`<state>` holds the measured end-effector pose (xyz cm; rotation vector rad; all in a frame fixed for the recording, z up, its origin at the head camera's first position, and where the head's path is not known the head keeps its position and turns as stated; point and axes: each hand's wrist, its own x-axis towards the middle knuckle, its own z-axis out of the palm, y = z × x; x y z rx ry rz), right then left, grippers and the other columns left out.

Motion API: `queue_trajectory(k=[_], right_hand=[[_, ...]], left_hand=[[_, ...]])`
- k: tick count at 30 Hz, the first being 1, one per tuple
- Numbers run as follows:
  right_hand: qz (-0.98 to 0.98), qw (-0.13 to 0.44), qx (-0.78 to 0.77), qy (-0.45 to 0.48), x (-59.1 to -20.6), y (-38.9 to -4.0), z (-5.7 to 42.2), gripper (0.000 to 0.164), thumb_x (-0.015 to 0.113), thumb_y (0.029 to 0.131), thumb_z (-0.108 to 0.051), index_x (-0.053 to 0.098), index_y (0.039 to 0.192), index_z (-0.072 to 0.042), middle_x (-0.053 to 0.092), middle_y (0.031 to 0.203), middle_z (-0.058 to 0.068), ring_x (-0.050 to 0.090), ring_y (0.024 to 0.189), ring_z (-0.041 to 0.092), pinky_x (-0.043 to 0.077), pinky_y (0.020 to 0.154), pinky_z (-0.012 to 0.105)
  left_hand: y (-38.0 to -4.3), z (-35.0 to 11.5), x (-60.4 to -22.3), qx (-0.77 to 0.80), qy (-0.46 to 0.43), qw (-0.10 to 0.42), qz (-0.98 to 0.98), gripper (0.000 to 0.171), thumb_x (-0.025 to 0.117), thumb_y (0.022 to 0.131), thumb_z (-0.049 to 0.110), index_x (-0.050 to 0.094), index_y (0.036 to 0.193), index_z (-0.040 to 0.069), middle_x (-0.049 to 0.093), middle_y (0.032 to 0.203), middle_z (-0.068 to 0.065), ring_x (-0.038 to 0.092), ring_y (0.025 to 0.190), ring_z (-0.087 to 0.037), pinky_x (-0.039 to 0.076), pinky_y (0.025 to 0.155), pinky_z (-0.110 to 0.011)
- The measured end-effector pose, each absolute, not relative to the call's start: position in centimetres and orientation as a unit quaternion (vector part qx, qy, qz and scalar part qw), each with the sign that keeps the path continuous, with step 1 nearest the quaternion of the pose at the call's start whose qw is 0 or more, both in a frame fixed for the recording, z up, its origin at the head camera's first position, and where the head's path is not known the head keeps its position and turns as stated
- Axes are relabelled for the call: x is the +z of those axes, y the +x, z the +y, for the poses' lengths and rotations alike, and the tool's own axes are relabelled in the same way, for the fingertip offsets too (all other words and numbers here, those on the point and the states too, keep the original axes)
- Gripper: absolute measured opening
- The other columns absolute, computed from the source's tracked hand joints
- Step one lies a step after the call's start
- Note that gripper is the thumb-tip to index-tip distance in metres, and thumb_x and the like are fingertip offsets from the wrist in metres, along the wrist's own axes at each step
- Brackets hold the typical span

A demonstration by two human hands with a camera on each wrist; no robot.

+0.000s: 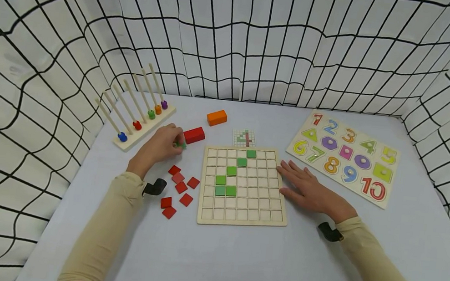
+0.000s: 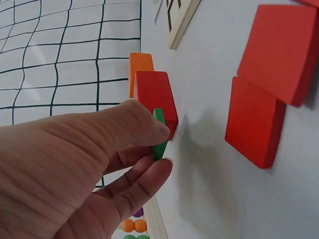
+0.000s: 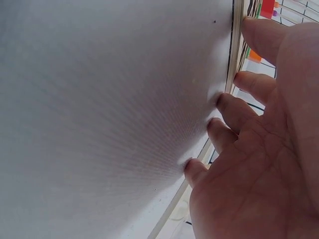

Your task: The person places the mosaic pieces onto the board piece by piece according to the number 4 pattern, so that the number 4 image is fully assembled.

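Left of the grid board [image 1: 244, 202], left hand [image 1: 160, 145]: I see thumb and fingertips pinching one thin green tile [image 2: 159, 149], just beside the red block [image 1: 194, 135]. Those fingers hide what lies under them on my head feed, so a second green piece could be there.
Right hand [image 1: 308, 188]: fingers stretched and spread, thumb and forefinger touching the grid board's right edge, palm toward the counter [image 1: 212, 258].
Slip risk: I judge that uneven thumb pressure could squirt the green tile out of the pinch, as it is so thin.
Shift risk: a firm push from my right side could slide the grid board and jog the pieces set in it.
Snag risk: carried too low, the left hand might scatter the red tiles [image 1: 180, 187] or nudge the red block.
Green tiles on the grid [image 1: 232, 171]: six, in a slanting run with one extra beside its lower end.
Red tiles: I count seven, loose on the counter, some touching.
Blocks: two, the red one and an orange block [image 1: 217, 118] beyond it.
Pattern card [image 1: 243, 138]: one, near the grid board's far edge.
Bead stand [image 1: 148, 128]: one, with beads in five colours.
Number puzzle [image 1: 356, 187]: one, bearing ten numerals and five shapes.
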<state>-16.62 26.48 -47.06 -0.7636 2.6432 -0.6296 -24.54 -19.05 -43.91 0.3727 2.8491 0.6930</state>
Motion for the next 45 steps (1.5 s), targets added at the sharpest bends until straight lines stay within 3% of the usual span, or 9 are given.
queue_trajectory(k=[7,21,38,45], right_hand=[[0.923,0.161,-0.223,-0.268,-47.1,-16.7,26.5,0.070,0.056,0.111,-0.040,0.028,0.171,-0.016,0.019,0.180,0.012,0.012,0.168,0.039,0.007,0.133,0.066],[0.924,0.156,-0.222,-0.270,-47.3,-16.7,26.5,0.070,0.057,0.110,-0.040,0.029,0.170,-0.016,0.021,0.180,0.012,0.014,0.168,0.040,0.009,0.133,0.066],[0.922,0.163,-0.226,-0.269,-47.1,-16.7,26.5,0.069,0.056,0.111,-0.040,0.029,0.170,-0.016,0.019,0.180,0.012,0.012,0.168,0.040,0.007,0.133,0.067],[0.923,0.160,-0.227,-0.268,-47.1,-16.7,26.5,0.070,0.057,0.111,-0.038,0.030,0.170,-0.014,0.020,0.180,0.013,0.013,0.168,0.041,0.007,0.133,0.067]], left_hand=[[-23.8,-18.2,-43.4,0.224,0.155,0.080,0.959,0.010,0.072,0.095,0.001,0.062,0.095,0.003,0.059,0.102,-0.016,0.055,0.096,-0.030,0.051,0.084,-0.038],[-22.0,-14.5,-42.5,0.230,0.277,0.050,0.931,0.013,0.074,0.092,-0.001,0.062,0.092,0.005,0.061,0.098,-0.012,0.063,0.097,-0.029,0.059,0.089,-0.041],[-20.4,-9.7,-42.1,0.243,0.349,0.137,0.895,0.013,0.076,0.097,0.006,0.065,0.102,0.008,0.063,0.109,-0.009,0.059,0.103,-0.025,0.055,0.092,-0.034],[-19.8,-8.3,-42.7,0.229,0.384,0.146,0.882,0.010,0.073,0.097,0.005,0.066,0.104,0.009,0.062,0.106,-0.007,0.055,0.102,-0.021,0.052,0.090,-0.031]])
